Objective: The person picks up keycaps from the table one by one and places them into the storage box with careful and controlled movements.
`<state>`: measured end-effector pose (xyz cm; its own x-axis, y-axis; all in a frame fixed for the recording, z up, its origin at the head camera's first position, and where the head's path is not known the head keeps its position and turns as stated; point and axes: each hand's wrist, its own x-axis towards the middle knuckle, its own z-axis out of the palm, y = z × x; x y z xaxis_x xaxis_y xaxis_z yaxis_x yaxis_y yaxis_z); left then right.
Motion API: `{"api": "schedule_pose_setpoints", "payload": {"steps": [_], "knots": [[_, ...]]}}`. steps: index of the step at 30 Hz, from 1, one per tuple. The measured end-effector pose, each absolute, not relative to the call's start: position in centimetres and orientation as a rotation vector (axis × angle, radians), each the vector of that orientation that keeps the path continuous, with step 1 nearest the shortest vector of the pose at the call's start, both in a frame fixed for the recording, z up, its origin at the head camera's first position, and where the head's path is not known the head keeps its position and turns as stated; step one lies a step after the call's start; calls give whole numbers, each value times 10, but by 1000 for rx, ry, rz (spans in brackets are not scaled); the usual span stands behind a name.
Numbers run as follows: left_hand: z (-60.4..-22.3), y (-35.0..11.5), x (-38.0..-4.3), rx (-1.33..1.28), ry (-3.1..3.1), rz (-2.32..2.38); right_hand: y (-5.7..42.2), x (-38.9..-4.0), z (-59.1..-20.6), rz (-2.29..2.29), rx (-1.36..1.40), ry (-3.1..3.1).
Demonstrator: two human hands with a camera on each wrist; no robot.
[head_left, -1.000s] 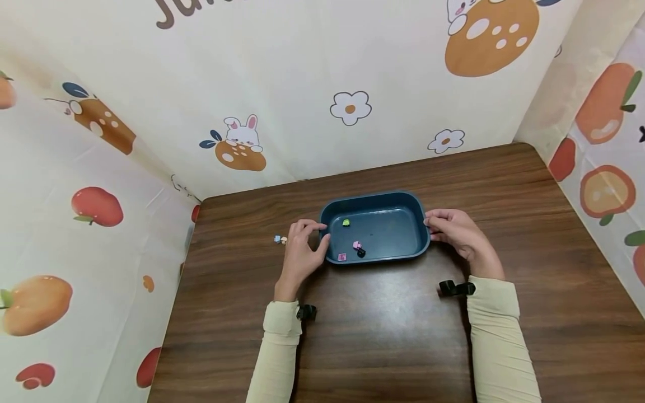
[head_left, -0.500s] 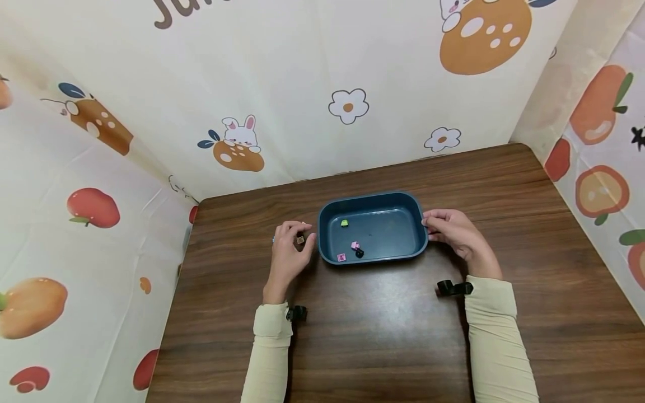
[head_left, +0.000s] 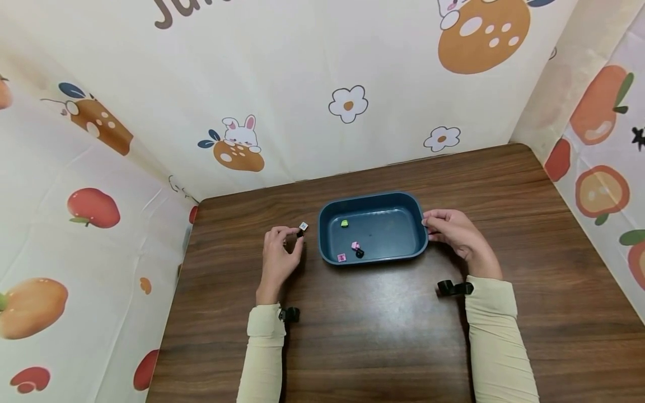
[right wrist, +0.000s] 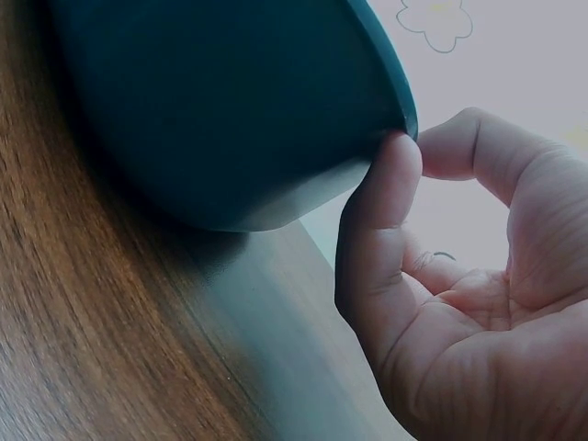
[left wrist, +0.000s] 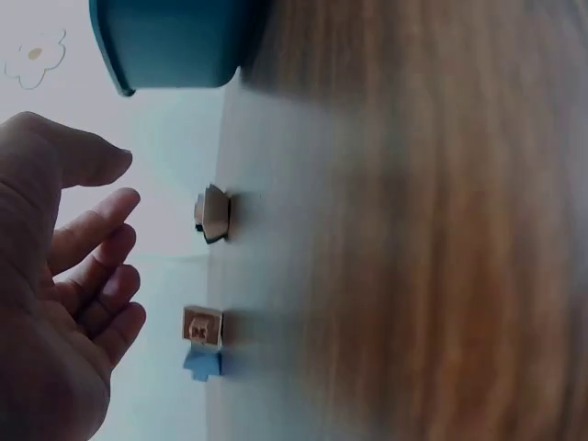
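The right hand point(head_left: 456, 229) pinches the right end of a dark blue plastic tray point(head_left: 372, 261) between thumb and fingers; the right wrist view shows the grip on its rim point(right wrist: 400, 92). The left hand point(head_left: 279, 257) is left of the tray, thumb and fingers apart, beside a small white-topped, black-sided block-like piece point(head_left: 303, 226). In the left wrist view a gap separates the fingers from that tapered piece point(left wrist: 215, 213). A tan square piece point(left wrist: 202, 326) and a blue piece point(left wrist: 202, 363) lie nearby, mostly hidden by the hand in the head view.
Inside the tray lie a green piece point(head_left: 345, 223), a pink piece point(head_left: 355, 245), a black piece point(head_left: 360, 253) and a flat pink square point(head_left: 341, 257). The brown wooden table point(head_left: 373, 336) meets a printed curtain point(head_left: 297, 140) at its back.
My left hand has moved left from the tray's left rim to the small pieces on the table. The right hand keeps its grip, and the tray stays nearly in place.
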<state>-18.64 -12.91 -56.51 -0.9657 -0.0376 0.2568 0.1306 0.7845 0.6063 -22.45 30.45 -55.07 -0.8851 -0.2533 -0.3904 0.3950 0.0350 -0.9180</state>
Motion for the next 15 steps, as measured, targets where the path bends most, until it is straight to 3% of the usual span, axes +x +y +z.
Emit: {"api": "schedule_pose_setpoints", "payload": {"steps": [15], "knots": [[-574,-148,-185,9,-2745,-911,306,-225,-553,-1906,141,1868]]}}
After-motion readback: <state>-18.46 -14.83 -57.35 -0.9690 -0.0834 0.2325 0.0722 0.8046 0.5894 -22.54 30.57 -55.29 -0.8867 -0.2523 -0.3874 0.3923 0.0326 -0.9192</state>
